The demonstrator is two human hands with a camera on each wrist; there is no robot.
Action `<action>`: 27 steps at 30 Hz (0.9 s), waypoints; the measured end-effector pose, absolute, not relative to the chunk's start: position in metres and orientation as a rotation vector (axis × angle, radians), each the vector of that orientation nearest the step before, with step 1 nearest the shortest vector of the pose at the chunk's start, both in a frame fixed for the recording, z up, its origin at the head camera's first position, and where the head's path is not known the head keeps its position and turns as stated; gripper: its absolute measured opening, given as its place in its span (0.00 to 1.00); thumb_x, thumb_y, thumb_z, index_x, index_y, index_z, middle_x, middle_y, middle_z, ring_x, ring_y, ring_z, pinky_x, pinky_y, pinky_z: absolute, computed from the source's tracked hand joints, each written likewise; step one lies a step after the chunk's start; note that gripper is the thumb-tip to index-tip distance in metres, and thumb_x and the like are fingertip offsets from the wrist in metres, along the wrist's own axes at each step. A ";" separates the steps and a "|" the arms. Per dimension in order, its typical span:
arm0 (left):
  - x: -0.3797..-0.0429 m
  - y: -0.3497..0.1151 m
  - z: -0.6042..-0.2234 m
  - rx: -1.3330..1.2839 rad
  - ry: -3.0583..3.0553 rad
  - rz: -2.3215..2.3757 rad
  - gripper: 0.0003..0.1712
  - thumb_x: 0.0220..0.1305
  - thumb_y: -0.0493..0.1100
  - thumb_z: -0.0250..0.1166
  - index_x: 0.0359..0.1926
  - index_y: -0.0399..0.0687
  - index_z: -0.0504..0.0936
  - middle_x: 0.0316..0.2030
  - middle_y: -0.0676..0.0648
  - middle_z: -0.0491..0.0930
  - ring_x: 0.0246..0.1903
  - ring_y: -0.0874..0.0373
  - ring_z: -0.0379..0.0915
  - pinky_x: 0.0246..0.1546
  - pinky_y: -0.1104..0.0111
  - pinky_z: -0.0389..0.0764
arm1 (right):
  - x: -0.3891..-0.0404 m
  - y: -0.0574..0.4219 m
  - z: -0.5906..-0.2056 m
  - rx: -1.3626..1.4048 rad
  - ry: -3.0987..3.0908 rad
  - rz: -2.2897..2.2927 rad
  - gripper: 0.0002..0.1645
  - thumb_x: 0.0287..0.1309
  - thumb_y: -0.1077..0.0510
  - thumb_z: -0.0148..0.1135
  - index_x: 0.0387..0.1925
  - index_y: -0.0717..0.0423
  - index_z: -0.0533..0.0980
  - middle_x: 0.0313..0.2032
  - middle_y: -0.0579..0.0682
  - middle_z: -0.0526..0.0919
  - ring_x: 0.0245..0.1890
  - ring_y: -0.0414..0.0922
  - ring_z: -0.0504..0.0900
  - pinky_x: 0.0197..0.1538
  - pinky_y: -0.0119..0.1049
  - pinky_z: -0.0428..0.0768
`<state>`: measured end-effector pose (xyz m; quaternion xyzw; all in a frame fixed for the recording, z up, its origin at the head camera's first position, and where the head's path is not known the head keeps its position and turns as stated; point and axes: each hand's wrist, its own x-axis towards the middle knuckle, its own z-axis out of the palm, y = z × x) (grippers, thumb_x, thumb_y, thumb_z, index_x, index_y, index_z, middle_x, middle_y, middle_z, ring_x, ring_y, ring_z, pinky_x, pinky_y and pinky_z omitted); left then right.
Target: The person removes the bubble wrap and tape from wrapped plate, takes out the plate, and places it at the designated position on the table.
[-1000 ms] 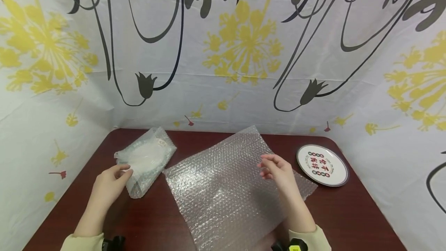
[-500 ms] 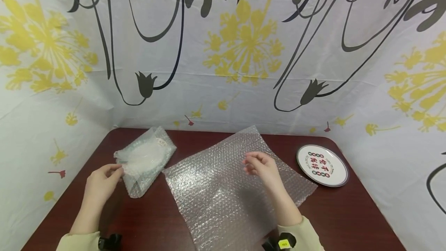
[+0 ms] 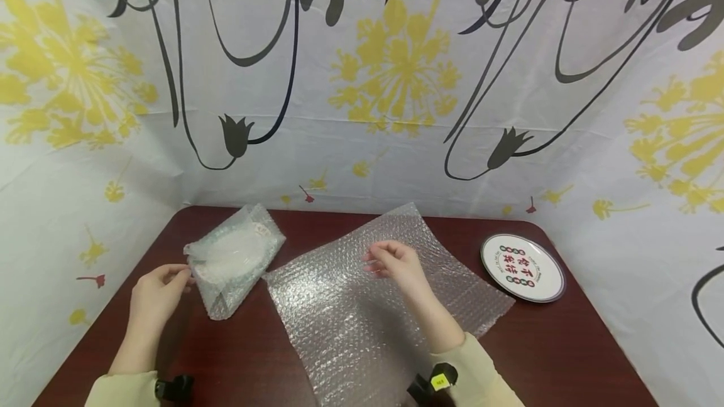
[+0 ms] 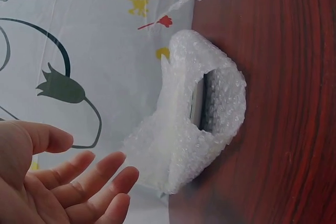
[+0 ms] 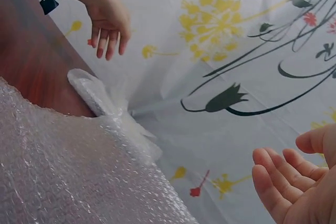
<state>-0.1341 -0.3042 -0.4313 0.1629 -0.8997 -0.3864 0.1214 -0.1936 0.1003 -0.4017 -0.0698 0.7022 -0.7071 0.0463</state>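
Note:
My left hand (image 3: 155, 297) hovers by the left edge of a bubble-wrapped package (image 3: 234, 256). In the left wrist view the loosely bent fingers (image 4: 100, 187) hold nothing and stand apart from the package (image 4: 205, 148), where an opening shows the rim of a plate-like thing. Over a flat sheet of bubble wrap (image 3: 339, 325) is my right hand (image 3: 398, 265), casting a shadow on it. The right wrist view shows that hand (image 5: 299, 187) relaxed, with nothing in its fingers. A white round plate (image 3: 523, 267) with red characters lies at the table's right.
The dark red-brown table (image 3: 243, 363) has its far edge close to a patterned cloth backdrop (image 3: 339, 168), which also rises on both sides. The bubble wrap sheet lies between the package and the plate, its right corner near the plate.
My right hand has moved left across the bubble wrap sheet, away from the plate. My left hand has drawn slightly left, off the package. Package, sheet and plate stay in place.

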 end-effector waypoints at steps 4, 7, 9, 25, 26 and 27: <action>-0.135 -0.308 -0.433 0.487 -2.630 -1.177 0.24 0.71 0.49 0.52 0.53 0.32 0.77 0.35 0.39 0.84 0.34 0.47 0.81 0.28 0.67 0.74 | -0.196 0.093 -0.403 -0.236 2.122 -2.141 0.17 0.65 0.58 0.58 0.45 0.71 0.76 0.37 0.59 0.84 0.33 0.50 0.85 0.40 0.45 0.82; -0.137 -0.311 -0.435 0.512 -2.620 -1.208 0.25 0.71 0.49 0.52 0.55 0.31 0.76 0.38 0.38 0.84 0.34 0.49 0.82 0.26 0.69 0.75 | -0.199 0.087 -0.404 -0.257 2.099 -2.138 0.18 0.65 0.57 0.58 0.46 0.71 0.75 0.38 0.60 0.84 0.33 0.49 0.85 0.43 0.48 0.81; -0.138 -0.313 -0.436 0.532 -2.613 -1.226 0.26 0.71 0.50 0.52 0.56 0.32 0.74 0.40 0.36 0.83 0.34 0.49 0.82 0.25 0.69 0.75 | -0.201 0.083 -0.405 -0.273 2.101 -2.131 0.19 0.65 0.56 0.58 0.47 0.71 0.75 0.39 0.60 0.84 0.34 0.49 0.85 0.43 0.48 0.81; -0.143 -0.323 -0.442 0.585 -2.640 -1.321 0.35 0.72 0.53 0.49 0.66 0.28 0.60 0.51 0.26 0.73 0.42 0.39 0.78 0.27 0.67 0.77 | -0.212 0.050 -0.417 -0.370 2.022 -2.081 0.20 0.69 0.57 0.53 0.50 0.74 0.73 0.46 0.68 0.80 0.43 0.58 0.83 0.46 0.47 0.80; -0.143 -0.323 -0.443 0.582 -2.641 -1.317 0.35 0.72 0.53 0.49 0.67 0.28 0.60 0.51 0.26 0.73 0.42 0.39 0.78 0.27 0.67 0.77 | -0.212 0.048 -0.416 -0.370 2.014 -2.078 0.20 0.69 0.58 0.52 0.50 0.74 0.73 0.46 0.69 0.79 0.44 0.60 0.82 0.47 0.48 0.79; -0.144 -0.323 -0.443 0.580 -2.642 -1.318 0.35 0.72 0.53 0.48 0.67 0.28 0.59 0.51 0.26 0.73 0.41 0.39 0.78 0.27 0.67 0.77 | -0.210 0.046 -0.412 -0.377 2.014 -2.075 0.19 0.70 0.58 0.51 0.49 0.74 0.73 0.46 0.70 0.79 0.45 0.61 0.81 0.47 0.48 0.79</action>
